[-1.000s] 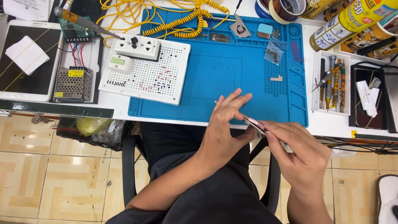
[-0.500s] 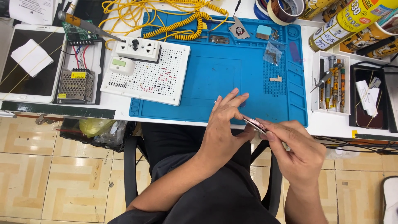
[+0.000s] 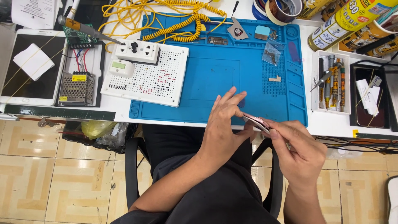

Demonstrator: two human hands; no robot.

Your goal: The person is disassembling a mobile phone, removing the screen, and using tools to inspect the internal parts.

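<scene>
Looking down from the head camera, I am seeing both hands working together just off the near edge of the desk (image 3: 116,108), above the lap. The left hand (image 3: 224,124) is pinching the near-left end of a thin, flat pinkish part (image 3: 257,122), thumb beneath and fingertips on top, its other fingers fanning out over the blue work mat (image 3: 215,79). The right hand (image 3: 296,151) is gripping the same part from the right, fingers curling round its edge; I am guessing it is a slim phone or cover, since the hands are hiding most of it. The part is sitting tilted between the two hands, hanging over the near rim of the mat and not touching it.

Farther left on the desk, a white perforated board (image 3: 153,79) is lying partly on the mat, with a white socket block (image 3: 137,52) at its far edge. A yellow coiled cable (image 3: 178,27) is running across the far side. To the right, a white tray of small tools (image 3: 331,81) is sitting beside the mat, and a tablet (image 3: 31,68) is resting at the far left.
</scene>
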